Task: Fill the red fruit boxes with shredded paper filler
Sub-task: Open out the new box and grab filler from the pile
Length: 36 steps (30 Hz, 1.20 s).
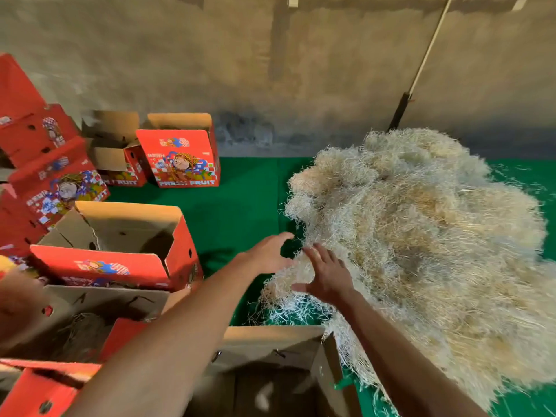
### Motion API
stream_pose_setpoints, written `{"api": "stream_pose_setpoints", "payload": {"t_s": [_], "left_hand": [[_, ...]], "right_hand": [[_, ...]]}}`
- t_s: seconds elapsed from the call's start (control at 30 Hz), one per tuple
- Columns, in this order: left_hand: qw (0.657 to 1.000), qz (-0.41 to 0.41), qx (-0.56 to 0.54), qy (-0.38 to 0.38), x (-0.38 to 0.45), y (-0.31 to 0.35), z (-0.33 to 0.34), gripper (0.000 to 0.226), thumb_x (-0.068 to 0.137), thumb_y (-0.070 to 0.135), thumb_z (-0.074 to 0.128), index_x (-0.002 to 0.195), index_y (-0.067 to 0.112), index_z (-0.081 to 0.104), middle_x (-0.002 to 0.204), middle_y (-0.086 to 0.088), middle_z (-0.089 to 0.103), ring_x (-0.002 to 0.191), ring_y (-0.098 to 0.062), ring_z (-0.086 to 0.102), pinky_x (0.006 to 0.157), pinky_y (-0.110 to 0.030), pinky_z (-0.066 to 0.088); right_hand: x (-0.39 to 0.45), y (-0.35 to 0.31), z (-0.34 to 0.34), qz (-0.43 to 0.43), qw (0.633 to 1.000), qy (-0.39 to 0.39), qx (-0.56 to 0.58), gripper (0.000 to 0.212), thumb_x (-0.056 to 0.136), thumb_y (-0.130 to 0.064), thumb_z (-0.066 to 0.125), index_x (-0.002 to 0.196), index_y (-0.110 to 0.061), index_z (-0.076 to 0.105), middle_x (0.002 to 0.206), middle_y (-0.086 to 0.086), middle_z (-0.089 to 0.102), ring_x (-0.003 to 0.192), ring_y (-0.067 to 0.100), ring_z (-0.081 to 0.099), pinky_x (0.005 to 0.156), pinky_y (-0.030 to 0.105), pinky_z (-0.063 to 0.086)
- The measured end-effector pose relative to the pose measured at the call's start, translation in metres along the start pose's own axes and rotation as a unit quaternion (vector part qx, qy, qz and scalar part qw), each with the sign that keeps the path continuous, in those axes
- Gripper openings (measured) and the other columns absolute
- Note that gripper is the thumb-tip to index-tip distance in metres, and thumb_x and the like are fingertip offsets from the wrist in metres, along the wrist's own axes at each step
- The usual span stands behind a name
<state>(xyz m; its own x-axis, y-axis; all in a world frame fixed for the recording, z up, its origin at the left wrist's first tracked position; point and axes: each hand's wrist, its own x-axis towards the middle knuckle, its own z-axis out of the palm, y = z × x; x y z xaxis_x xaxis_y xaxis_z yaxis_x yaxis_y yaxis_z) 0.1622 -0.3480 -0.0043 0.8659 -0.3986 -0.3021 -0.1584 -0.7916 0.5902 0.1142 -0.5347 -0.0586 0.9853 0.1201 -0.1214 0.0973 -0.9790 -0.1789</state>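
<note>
Head view shows left hand [267, 254] and right hand [326, 276], fingers spread and holding nothing, reaching into the shredded paper heap [421, 236] on green cloth [240, 200], while the nearest box [270, 341] looks unfilled.

Head view, looking down (close, wide-angle)

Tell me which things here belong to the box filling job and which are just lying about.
Part of the job:
shredded paper pile
open red box beside it
open box nearest the camera
left hand and right hand, both open, reaching for the paper

Just lying about:
long pole leaning on the wall
green cloth under everything
</note>
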Motion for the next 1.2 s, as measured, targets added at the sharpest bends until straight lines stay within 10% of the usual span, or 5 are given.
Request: {"api": "stream_pose_setpoints", "payload": {"t_s": [0.23, 0.4, 0.8, 1.0, 1.2], "left_hand": [[0.982, -0.081, 0.112, -0.129, 0.024, -0.044, 0.025, 0.060, 0.094, 0.037, 0.064, 0.149, 0.034, 0.039, 0.162, -0.006, 0.028, 0.141, -0.029, 0.039, 0.113, -0.048, 0.032], [0.977, -0.115, 0.131, -0.126, 0.017, -0.070, 0.027, 0.051, 0.096, 0.042, 0.061, 0.143, 0.028, 0.047, 0.160, -0.007, 0.032, 0.142, -0.030, 0.038, 0.116, -0.048, 0.029], [0.977, -0.122, -0.130, 0.119, -0.036, -0.053, -0.038, 0.038, 0.101, 0.046, 0.049, 0.133, 0.025, 0.054, 0.134, 0.001, 0.058, 0.095, -0.021, 0.065, 0.072, -0.033, 0.055], [0.812, -0.157, -0.538, 0.161, -0.074, -0.032, -0.097, 0.061, 0.087, 0.075, 0.050, 0.129, 0.032, 0.054, 0.129, -0.004, 0.056, 0.116, -0.031, 0.056, 0.088, -0.062, 0.051], [0.656, -0.018, -0.754, 0.030, -0.102, -0.028, -0.129, 0.097, 0.070, 0.087, 0.057, 0.137, 0.018, 0.056, 0.140, -0.020, 0.054, 0.131, -0.040, 0.050, 0.106, -0.069, 0.036]], "right_hand": [[0.063, 0.017, 0.064, 0.039, 0.986, -0.025, -0.158, 0.127, 0.064, -0.100, 0.034, 0.159, -0.025, -0.003, 0.165, 0.018, -0.008, 0.147, 0.053, 0.012, 0.115, 0.067, 0.012], [0.056, 0.018, 0.075, 0.029, 0.976, -0.072, -0.202, 0.086, 0.089, -0.038, 0.068, 0.154, -0.017, 0.018, 0.155, 0.019, 0.029, 0.135, 0.045, 0.036, 0.112, 0.061, 0.032], [0.036, -0.052, -0.106, 0.008, 0.988, 0.107, 0.107, 0.036, 0.096, -0.029, 0.065, 0.130, -0.019, 0.058, 0.095, 0.002, 0.068, 0.070, 0.014, 0.064, 0.068, 0.032, 0.060], [0.001, -0.102, -0.226, -0.016, 0.896, 0.145, 0.419, 0.046, 0.089, -0.029, 0.074, 0.129, -0.012, 0.057, 0.077, 0.008, 0.068, 0.041, -0.001, 0.055, 0.043, 0.018, 0.047], [-0.020, -0.166, -0.280, 0.012, 0.817, 0.139, 0.560, 0.061, 0.080, -0.042, 0.081, 0.125, -0.010, 0.056, 0.092, 0.008, 0.066, 0.066, 0.002, 0.068, 0.044, 0.016, 0.051]]}}
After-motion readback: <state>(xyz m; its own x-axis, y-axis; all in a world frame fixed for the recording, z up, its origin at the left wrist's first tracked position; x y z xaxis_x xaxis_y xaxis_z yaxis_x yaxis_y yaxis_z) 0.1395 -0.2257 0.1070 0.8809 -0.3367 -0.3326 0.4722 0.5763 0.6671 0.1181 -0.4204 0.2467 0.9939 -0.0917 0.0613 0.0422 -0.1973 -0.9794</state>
